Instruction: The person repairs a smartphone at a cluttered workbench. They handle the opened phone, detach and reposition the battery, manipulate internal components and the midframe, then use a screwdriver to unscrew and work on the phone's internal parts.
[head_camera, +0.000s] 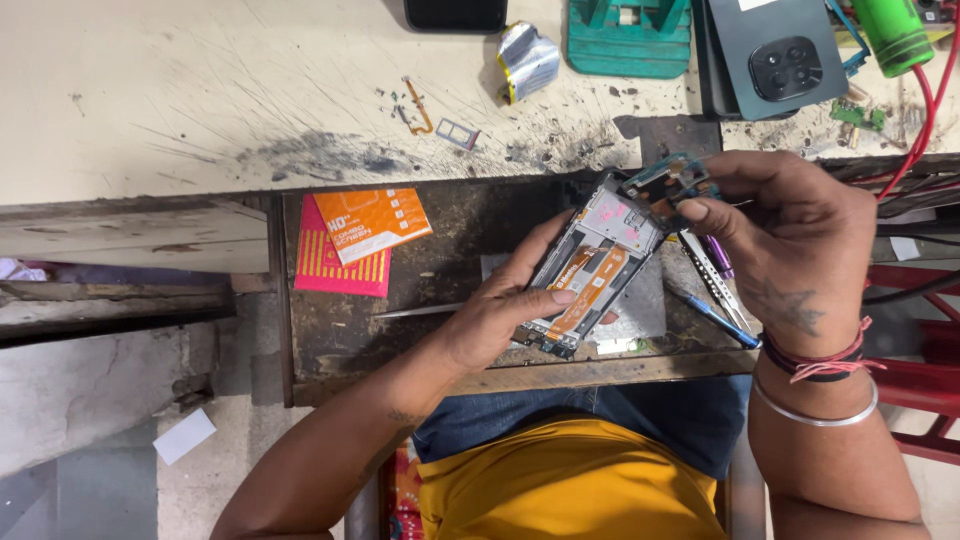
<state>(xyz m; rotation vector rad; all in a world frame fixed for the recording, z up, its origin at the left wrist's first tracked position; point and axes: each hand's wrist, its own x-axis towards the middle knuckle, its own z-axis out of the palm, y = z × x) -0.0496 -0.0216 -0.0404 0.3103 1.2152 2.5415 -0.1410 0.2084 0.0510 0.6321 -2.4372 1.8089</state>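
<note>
My left hand (505, 305) grips an opened phone frame (592, 265) from below, with its grey metal shield and orange ribbon cable facing up. My right hand (790, 235) pinches a small green circuit board (668, 180) at the frame's top end, fingers closed on it. Both hands are above an open drawer in front of my lap.
The drawer holds an orange and a pink packet (360, 240), tweezers (712, 275) and a blue-handled tool (715, 318). On the scratched bench top lie a SIM tray (458, 132), a dark green phone back (778, 52), a teal holder (628, 35), a silver wrapped piece (527, 60) and red wires (925, 110).
</note>
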